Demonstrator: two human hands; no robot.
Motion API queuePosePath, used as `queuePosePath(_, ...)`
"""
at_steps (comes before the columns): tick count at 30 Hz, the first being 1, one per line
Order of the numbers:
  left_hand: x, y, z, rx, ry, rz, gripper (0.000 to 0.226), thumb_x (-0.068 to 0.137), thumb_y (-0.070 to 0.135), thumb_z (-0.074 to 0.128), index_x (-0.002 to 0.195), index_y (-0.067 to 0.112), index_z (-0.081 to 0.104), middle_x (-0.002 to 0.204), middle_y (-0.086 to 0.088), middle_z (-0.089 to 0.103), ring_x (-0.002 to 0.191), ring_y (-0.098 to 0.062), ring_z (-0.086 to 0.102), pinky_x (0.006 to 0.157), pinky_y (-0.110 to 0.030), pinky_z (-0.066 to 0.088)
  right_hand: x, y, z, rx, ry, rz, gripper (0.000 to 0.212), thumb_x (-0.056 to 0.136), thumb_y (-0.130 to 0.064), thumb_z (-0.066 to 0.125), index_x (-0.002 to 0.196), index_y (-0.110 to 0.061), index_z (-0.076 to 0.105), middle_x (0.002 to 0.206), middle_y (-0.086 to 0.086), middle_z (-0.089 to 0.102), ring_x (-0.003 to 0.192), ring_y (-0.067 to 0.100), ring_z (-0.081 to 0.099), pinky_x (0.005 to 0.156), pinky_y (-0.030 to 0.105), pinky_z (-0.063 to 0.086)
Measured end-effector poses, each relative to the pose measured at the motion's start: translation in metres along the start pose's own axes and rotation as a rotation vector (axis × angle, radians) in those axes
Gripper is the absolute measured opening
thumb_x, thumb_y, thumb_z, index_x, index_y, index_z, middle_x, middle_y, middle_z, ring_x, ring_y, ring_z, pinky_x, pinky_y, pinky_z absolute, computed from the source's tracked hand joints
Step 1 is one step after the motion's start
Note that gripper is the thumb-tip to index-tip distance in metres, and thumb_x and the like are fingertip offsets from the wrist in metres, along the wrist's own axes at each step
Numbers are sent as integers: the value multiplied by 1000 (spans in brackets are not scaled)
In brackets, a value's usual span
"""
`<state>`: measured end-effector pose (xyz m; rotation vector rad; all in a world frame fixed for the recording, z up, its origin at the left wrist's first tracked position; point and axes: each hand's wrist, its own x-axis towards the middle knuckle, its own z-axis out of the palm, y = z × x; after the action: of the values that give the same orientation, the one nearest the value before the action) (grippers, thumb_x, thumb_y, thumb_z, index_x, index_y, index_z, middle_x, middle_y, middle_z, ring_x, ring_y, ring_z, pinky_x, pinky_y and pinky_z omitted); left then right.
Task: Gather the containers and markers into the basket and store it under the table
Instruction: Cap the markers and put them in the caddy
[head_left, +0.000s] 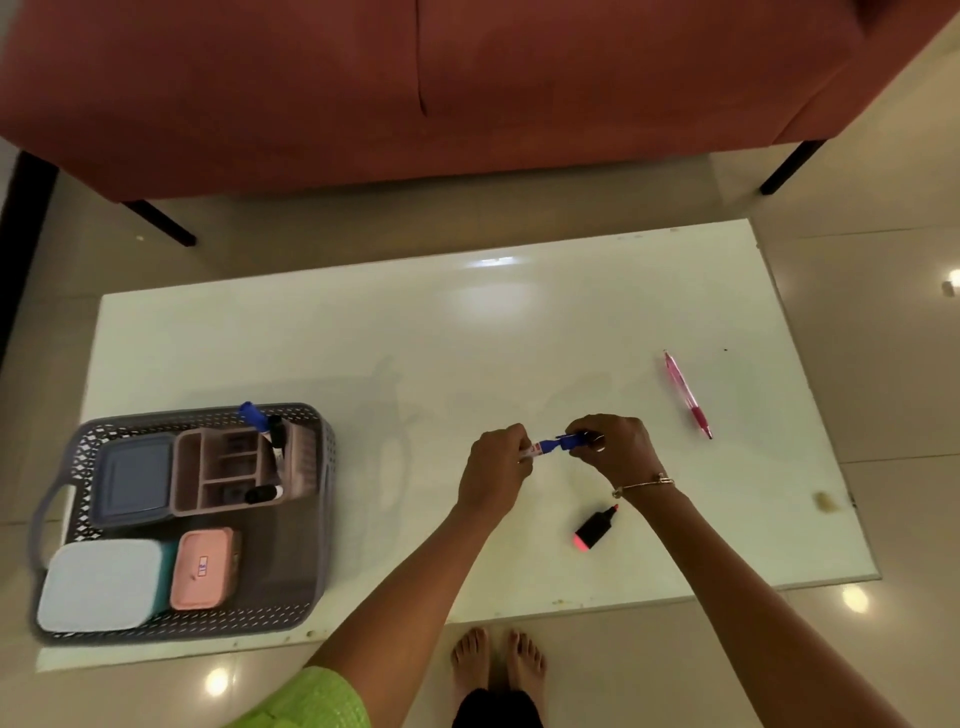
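Both hands (550, 457) hold blue marker (553, 446) level, crosswise, cap rightward.

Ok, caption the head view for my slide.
Both hands, left and right, grip a blue marker over the table; basket already holds containers.

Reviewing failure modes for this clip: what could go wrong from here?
1. The basket overhangs the table's left edge; loading more or grabbing it could tip it.
2. The pen and highlighter lie loose behind the right hand; either may be missed or knocked off.
3. Both hands grip the blue marker; a badly seated cap could come off.
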<state>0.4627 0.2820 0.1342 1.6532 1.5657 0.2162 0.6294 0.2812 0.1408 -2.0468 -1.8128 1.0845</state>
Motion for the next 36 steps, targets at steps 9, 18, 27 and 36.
queuePosePath(9,-20,-7,-32,-26,123,32,8,88,4,55,87,0,62,88,-14,74,79,-28,66,71,-40,52,1,-51,7,-16,-22,-197,18,81,-2,63,98,-2,69,90,20,72,84,35,64,81,39,49)
queuePosePath(18,-49,-42,-58,23,267,84,12,89,7,56,94,0,64,90,-14,75,79,-29,70,73,-36,55,5,-103,31,-45,-88,-279,16,85,-4,60,98,0,69,88,23,70,82,37,62,78,39,48)
queuePosePath(27,-84,-95,-144,81,485,112,25,79,19,71,102,12,65,91,-7,72,81,-22,68,69,-29,52,6,-210,30,12,-95,-420,17,75,-14,72,91,-9,73,85,12,73,72,17,60,69,19,42)
queuePosePath(36,-159,-180,-206,240,606,-391,43,85,6,59,126,4,50,121,-18,62,113,-33,56,95,-46,46,21,-351,105,15,-43,-600,20,80,-21,66,94,-7,69,92,14,68,85,26,61,75,29,43)
